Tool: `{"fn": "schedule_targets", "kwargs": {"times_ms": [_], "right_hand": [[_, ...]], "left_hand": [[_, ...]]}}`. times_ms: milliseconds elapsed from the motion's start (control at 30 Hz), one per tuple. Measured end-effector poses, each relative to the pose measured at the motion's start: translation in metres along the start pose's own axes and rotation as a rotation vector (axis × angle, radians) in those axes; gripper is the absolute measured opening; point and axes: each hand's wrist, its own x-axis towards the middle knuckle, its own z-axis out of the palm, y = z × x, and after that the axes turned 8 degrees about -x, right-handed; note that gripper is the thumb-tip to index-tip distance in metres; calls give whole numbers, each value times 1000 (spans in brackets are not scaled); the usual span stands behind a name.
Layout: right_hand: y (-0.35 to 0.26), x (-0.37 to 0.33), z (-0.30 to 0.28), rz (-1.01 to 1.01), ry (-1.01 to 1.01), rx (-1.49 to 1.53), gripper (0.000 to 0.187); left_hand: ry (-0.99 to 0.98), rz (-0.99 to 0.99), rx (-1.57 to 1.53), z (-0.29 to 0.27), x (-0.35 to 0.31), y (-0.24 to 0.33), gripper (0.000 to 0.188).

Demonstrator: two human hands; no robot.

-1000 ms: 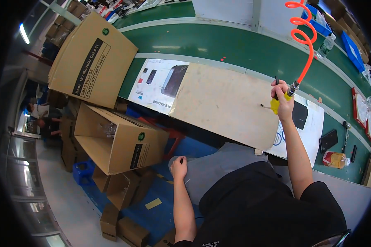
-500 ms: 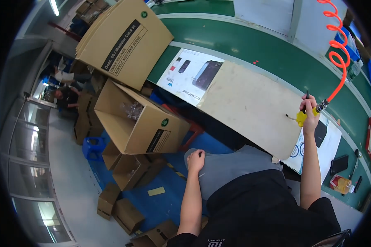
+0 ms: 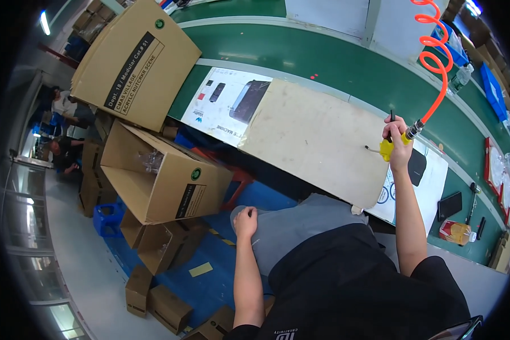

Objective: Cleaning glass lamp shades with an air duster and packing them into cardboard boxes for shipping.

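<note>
My right hand (image 3: 399,148) is closed round a yellow air blow gun (image 3: 386,151), held over the right part of the worktable. The gun's thin bent nozzle points left above a bare beige board (image 3: 317,133). An orange coiled hose (image 3: 437,104) runs from its metal coupling up and away. My left hand (image 3: 245,221) rests on my grey-clad knee (image 3: 277,226), its fingers curled. A small dark spot shows at those fingers; whether it is an object or shadow cannot be made out.
Large cartons (image 3: 136,62) stand at the left, with an open carton (image 3: 170,187) below them. A flat black device (image 3: 417,167), a phone (image 3: 450,206) and a drink bottle (image 3: 457,232) lie at the right. Behind runs a green bench (image 3: 300,56). Two people are at far left.
The view has shifted slightly, so the scene sits further left in it. My right hand still grips the blow gun over the table, and my left hand stays on my knee.
</note>
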Motion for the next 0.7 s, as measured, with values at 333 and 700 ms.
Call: {"fn": "schedule_targets", "kwargs": {"times_ms": [333,700], "right_hand": [[0,-5,2,-38,22,-16,18],[-27,-61,57,18,-157,153,15]], "left_hand": [[-7,-51,-8,7,3,-6,32],[-28,-60,-31,5,2,-4,35]]}}
